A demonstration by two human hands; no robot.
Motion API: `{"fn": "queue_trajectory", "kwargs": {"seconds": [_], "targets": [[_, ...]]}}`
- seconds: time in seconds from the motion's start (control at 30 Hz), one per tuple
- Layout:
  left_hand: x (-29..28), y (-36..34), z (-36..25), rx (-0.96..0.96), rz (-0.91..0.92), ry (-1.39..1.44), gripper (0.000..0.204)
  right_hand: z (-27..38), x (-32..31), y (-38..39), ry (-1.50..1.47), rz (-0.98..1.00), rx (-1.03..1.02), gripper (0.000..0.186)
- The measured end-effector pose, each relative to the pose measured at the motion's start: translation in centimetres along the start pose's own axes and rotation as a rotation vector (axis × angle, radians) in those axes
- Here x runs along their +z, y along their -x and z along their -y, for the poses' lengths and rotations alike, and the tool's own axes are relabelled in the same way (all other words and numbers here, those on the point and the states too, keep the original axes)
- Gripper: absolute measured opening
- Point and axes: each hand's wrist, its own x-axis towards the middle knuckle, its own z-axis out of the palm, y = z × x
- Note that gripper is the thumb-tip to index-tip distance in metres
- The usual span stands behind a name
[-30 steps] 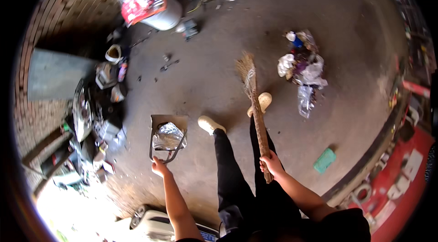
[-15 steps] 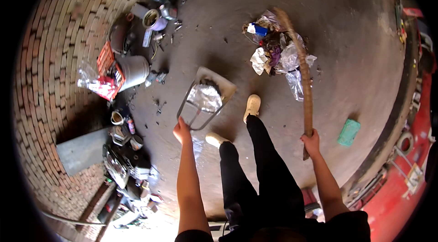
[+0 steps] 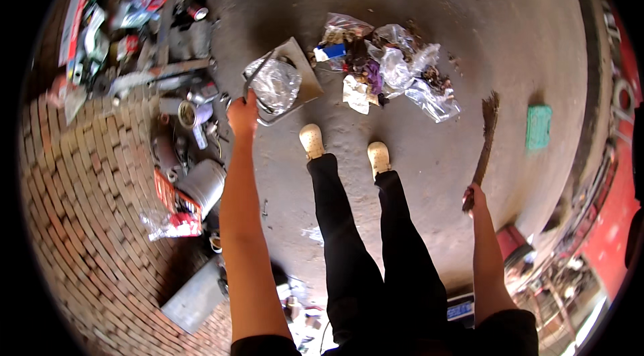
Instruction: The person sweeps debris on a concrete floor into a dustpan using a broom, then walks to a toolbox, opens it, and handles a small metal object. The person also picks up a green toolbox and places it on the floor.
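Note:
My left hand [image 3: 243,109] is closed on the bent handle of a dustpan [image 3: 302,74], which has crumpled shiny silvery material [image 3: 274,88] in it. Just right of the dustpan lies a heap of rubbish [image 3: 382,68]: clear plastic bags, crumpled pale paper, a blue-and-white pack, something purple and dark debris. At the right, my right hand [image 3: 475,198] is closed round a brown straw broom [image 3: 488,135], whose bristle end points away from me, to the right of the heap.
My pale clogs [image 3: 310,141] stand on the concrete floor [image 3: 429,202]. Along the left are a brick wall [image 3: 80,208], scattered clutter, a metal bucket [image 3: 201,185] and a metal sheet [image 3: 191,295]. At the right are a green slab [image 3: 539,127] and red bodywork [image 3: 614,222].
My view has turned and I have stepped toward the heap. The dustpan has moved forward to its left side; the broom has swung from over the heap out to the right.

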Motion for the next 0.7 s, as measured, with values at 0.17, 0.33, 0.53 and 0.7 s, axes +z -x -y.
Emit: {"fn": "queue_trajectory", "kwargs": {"seconds": [0.17, 0.33, 0.53, 0.7], "targets": [[3.1, -8.7, -2.1, 0.285, -0.012, -0.245, 0.055, -1.8, 6.7, -6.5, -0.221, 0.115, 0.296, 0.021], [3.8, -10.1, -5.9, 0.304, 0.038, -0.257, 0.054, -12.5, 26.6, -4.9, 0.232, 0.135, 0.145, 0.015], [3.2, -10.2, -3.3, 0.249, 0.033, -0.227, 0.051, -21.0, 38.9, 4.5, 0.641, 0.024, -0.098, 0.017], [5.2, -8.9, -6.1, 0.273, -0.064, -0.328, 0.048, -20.1, 39.6, 11.9, 0.858, 0.163, 0.033, 0.047]]}}
